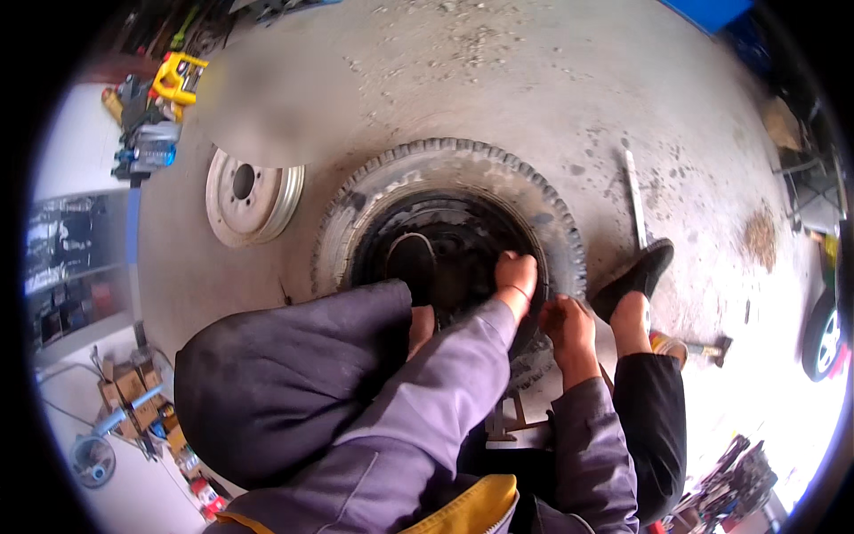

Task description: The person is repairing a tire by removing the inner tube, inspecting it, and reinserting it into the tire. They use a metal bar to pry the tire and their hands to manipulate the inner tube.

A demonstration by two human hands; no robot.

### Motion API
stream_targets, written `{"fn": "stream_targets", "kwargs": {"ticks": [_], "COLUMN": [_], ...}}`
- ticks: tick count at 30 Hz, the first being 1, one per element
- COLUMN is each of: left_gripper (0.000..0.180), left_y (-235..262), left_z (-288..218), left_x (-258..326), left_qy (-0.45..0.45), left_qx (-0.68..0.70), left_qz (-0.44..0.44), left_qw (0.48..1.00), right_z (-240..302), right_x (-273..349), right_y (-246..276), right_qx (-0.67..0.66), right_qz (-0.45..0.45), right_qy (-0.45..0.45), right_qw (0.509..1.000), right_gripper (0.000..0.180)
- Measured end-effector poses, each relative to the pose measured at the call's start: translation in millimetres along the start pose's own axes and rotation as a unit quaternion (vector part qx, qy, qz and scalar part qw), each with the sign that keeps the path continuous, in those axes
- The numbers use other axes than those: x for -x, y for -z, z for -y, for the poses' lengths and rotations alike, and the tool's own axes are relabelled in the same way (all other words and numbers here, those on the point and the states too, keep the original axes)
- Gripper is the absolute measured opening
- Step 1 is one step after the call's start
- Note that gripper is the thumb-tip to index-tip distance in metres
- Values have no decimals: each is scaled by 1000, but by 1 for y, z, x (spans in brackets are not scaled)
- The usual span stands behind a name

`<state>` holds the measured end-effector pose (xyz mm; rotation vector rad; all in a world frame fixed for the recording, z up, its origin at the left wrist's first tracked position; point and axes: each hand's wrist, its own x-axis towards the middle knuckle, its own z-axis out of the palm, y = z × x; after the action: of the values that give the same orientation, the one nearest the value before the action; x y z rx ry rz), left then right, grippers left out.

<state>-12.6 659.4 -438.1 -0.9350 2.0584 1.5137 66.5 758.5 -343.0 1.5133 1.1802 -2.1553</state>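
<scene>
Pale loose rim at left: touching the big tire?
Apart. The head view shows a strip of concrete floor between the loose rim's right edge and the big tire's left side.

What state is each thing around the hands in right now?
Large tire, lying on its side
Left hand, curled at the tire's inner edge, hold unclear
Right hand, curled at the tire's right side, hold unclear
Pale wheel rim, bare, no tire fitted
Metal bar, lying on the floor
Hammer, lying down, partly hidden
</scene>
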Motion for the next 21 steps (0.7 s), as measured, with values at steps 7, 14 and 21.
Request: {"fn": "stream_targets", "kwargs": {"ticks": [7, 14, 21], "left_gripper": [30, 31, 37], "left_y": [-6, -4, -2], "left_z": [-9, 1, -10], "left_x": [11, 17, 23], "left_qy": [105, 72, 1], "left_qx": [24, 138, 126], "left_qz": [9, 87, 117], "left_qw": [994, 984, 985], "right_z": [-28, -12, 101], "right_x": [-11, 3, -7], "right_y": [3, -6, -64], "right_qx": [194, 236, 330], "right_qz": [20, -13, -49], "right_qy": [60, 156, 352], "right_qw": [979, 959, 875], "right_gripper": [18, 17, 17]}}
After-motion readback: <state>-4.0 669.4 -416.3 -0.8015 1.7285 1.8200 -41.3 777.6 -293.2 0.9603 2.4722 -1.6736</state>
